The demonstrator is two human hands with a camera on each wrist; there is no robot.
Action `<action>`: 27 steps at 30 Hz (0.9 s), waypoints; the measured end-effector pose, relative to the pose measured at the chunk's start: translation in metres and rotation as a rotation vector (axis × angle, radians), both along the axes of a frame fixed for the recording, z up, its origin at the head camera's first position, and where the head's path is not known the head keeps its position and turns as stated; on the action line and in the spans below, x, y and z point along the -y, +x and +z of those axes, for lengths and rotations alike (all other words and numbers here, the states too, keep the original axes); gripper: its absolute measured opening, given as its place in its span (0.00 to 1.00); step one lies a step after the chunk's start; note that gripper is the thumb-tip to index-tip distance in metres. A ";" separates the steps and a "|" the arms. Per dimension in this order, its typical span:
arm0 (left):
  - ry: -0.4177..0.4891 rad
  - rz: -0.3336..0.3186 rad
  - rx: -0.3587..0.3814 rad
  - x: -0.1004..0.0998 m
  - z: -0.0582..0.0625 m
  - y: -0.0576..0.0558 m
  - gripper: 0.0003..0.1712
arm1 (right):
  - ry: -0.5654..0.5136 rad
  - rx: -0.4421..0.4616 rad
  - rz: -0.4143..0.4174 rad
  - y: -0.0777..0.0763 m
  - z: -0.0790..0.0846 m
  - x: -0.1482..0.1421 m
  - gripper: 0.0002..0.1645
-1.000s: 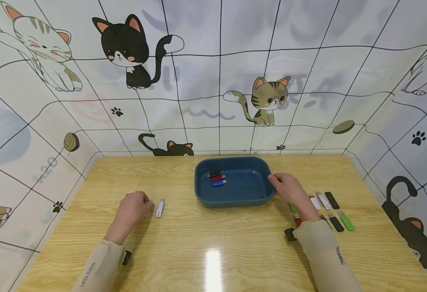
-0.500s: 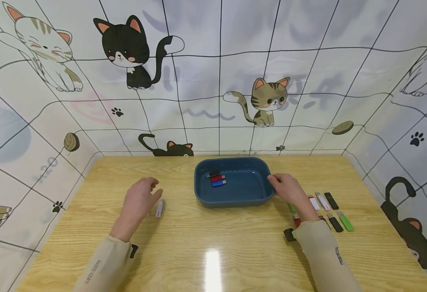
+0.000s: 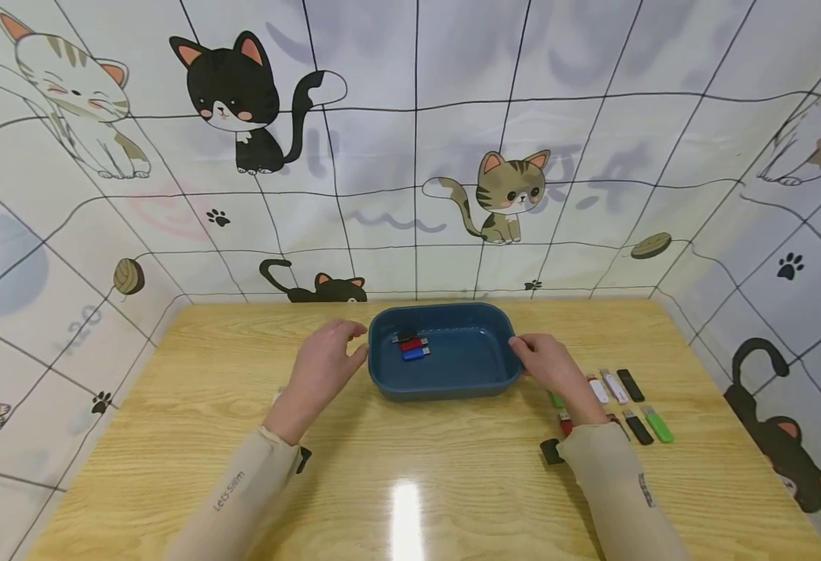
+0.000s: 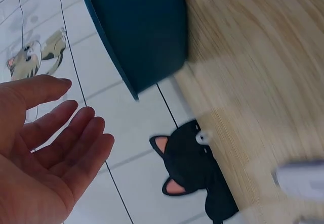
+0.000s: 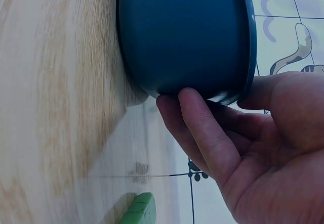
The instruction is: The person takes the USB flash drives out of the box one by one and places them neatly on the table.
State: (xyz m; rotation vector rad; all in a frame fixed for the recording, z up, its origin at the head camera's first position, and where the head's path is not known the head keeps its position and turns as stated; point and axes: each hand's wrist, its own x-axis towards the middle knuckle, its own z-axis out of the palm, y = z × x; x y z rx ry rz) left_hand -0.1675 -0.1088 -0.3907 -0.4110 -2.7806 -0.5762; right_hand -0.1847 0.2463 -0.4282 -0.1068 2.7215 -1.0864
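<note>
A dark blue plastic basin [image 3: 463,354] stands near the table's back. Inside its left part lie a black USB stick [image 3: 405,336], a red USB stick [image 3: 414,344] and a blue USB stick [image 3: 416,354]. My right hand [image 3: 551,366] grips the basin's right end, thumb at the rim; in the right wrist view its fingers press on the outer wall. Beside the left end is my left hand [image 3: 322,370], fingers loosely bent and holding nothing. The left wrist view has that hand [image 4: 55,153] apart from the basin wall [image 4: 147,37].
Several USB sticks lie on the table at the right, among them a black one [image 3: 630,385] and a green one [image 3: 659,425], some partly behind my right forearm. A white USB stick [image 4: 304,178] lies by my left arm. A cat-patterned cloth [image 3: 382,226] hangs behind the table.
My left hand has left the white USB sticks at the left and moved right and away from me to the basin's left end. My right hand keeps its grip on the basin.
</note>
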 end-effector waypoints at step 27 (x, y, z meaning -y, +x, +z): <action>-0.156 -0.158 0.126 -0.074 -0.026 -0.030 0.12 | 0.004 -0.008 -0.012 0.001 -0.001 0.001 0.24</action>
